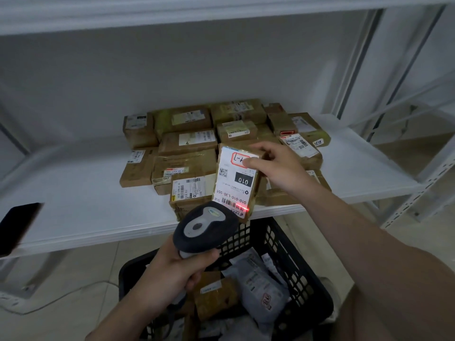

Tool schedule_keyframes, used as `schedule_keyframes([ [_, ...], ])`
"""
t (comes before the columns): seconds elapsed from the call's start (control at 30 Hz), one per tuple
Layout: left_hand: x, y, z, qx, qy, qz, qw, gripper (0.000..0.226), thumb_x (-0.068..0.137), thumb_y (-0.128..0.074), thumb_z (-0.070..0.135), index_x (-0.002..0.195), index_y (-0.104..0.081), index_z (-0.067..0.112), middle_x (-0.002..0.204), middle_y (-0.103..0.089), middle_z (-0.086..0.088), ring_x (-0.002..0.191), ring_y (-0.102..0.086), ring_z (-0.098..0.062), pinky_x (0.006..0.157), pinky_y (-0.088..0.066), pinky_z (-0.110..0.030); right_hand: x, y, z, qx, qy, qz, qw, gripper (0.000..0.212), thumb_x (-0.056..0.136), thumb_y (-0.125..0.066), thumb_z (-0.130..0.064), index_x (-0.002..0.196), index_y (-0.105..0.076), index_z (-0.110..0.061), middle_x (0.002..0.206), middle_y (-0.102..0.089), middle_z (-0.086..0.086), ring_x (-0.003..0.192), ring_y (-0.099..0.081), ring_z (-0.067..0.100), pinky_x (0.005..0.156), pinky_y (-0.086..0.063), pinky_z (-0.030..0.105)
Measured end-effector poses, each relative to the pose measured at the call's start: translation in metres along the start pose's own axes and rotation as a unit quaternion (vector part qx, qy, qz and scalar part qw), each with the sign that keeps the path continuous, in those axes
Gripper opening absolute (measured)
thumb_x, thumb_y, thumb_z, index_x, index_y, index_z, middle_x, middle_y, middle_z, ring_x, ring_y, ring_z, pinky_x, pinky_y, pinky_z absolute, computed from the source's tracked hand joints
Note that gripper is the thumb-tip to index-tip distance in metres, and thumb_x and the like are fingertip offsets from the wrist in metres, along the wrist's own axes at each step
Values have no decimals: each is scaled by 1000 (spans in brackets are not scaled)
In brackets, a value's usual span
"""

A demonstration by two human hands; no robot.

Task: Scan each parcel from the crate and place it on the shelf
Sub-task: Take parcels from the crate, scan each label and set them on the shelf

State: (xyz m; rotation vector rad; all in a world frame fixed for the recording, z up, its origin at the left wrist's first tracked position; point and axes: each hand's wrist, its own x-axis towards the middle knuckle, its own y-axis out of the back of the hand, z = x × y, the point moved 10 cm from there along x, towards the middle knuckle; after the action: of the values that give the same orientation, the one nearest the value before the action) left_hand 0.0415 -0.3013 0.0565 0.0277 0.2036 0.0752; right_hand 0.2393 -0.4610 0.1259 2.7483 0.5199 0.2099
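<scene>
head view, a: near end first. crate (305,286) at the bottom, black mesh, parcels left in it, so task's not near done, i'd say.
b: hands?
a: left hand (172,269) wrapped round the scanner (204,230) handle, trigger hidden. right hand (278,168) pinches the parcel (236,183) at its top corner, one digit on the label front, the rest behind.
b: where's the parcel?
a: in the air over the crate, just in front of the shelf (86,205) lip, tilted, label toward the camera.
b: risks?
a: one-corner pinch, so it could swing or drop back into the crate. red scan line (242,207) only shows on the right end of the barcode, and the scanner head is very close and hides the rest. my guess is a misread or no read unless the aim shifts. farther back, the shelved parcels (187,141) are piled up and the front ones reach the lip. setting this one down among them could nudge one off.
b: how does the parcel look?
a: small brown carton, taped, scuffed edges. big white label, upside down: "010" in a black block, handwriting in a red box, qr code, barcode along the low edge.
</scene>
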Motion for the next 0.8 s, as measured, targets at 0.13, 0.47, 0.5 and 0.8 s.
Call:
schedule_keyframes([
  [0.13, -5, 3, 0, 10, 1, 2, 1000, 34, 64, -83, 45, 75, -67, 16, 55, -45, -11, 49, -42, -20, 53, -36, -32, -3, 1, 0, -3, 0, 2, 1000, 31, 88, -79, -30, 117, -67, -31, 100, -73, -5, 88, -72, 5, 79, -57, 26],
  [0.47, -11, 7, 0, 17, -6, 4, 1000, 26, 64, -81, 45, 64, -67, 23, 53, -46, -9, 47, -42, -18, 53, -37, -32, -9, 2, 2, 16, -6, 4, 1000, 28, 89, -79, -25, 115, -68, -30, 103, -75, -2, 93, -73, 11, 85, -60, 31],
  [0.5, -11, 7, -1, 13, -5, 6, 1000, 27, 64, -81, 45, 66, -68, 22, 53, -46, -10, 47, -42, -19, 53, -37, -32, -9, 2, 2, 17, -6, 5, 1000, 29, 89, -79, -25, 116, -68, -29, 103, -75, -2, 93, -73, 10, 83, -60, 29],
  [0.8, -10, 7, 0, 14, -12, 2, 1000, 27, 66, -81, 45, 65, -67, 22, 55, -43, -10, 48, -40, -20, 52, -37, -30, -8, 2, 3, 29, -7, 10, 1000, 30, 88, -79, -25, 116, -68, -29, 101, -73, -5, 81, -70, 0, 69, -51, 17],
])
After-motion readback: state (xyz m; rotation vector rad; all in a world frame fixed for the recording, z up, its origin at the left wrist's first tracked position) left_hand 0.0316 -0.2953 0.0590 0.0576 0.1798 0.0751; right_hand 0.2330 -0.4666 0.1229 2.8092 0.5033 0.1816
